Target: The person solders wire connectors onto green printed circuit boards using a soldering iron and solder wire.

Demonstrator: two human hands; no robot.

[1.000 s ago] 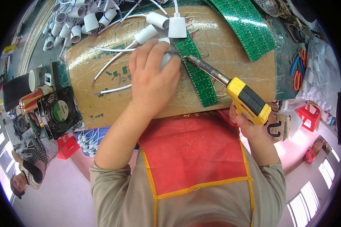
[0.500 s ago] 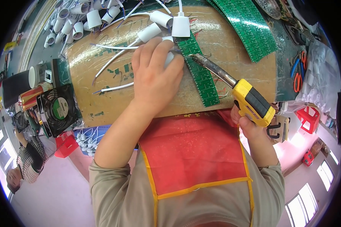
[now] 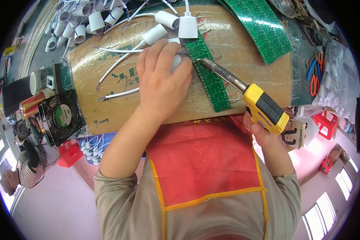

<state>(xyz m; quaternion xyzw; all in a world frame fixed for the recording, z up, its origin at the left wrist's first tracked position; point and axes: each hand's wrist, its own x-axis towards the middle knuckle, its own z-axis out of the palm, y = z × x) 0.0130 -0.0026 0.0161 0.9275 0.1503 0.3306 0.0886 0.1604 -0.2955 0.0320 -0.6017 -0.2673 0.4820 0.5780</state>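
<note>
My left hand (image 3: 162,86) is closed around a white plastic cap (image 3: 176,62), mostly hidden by the fingers; a white cable (image 3: 122,93) emerges to the left of the hand. Its thumb and fingertips lie beside the left edge of a narrow green circuit board strip (image 3: 217,90). In my right hand (image 3: 261,134) is a yellow and black soldering gun (image 3: 264,108), gripped by its handle. The dark tip of the gun points left, at the strip close to my left fingertips. Thin red wires (image 3: 230,87) stick out along the strip's right side.
White caps with cables (image 3: 188,27) lie beyond my left hand, and a heap of them (image 3: 80,32) fills the far left. Larger green boards (image 3: 260,28) are at the far right. A black fan (image 3: 60,117) stands left; orange-handled scissors (image 3: 315,85) lie right.
The soldering gun, my left hand and the board strip have shifted slightly left. A person in a striped top at the far left has moved a little.
</note>
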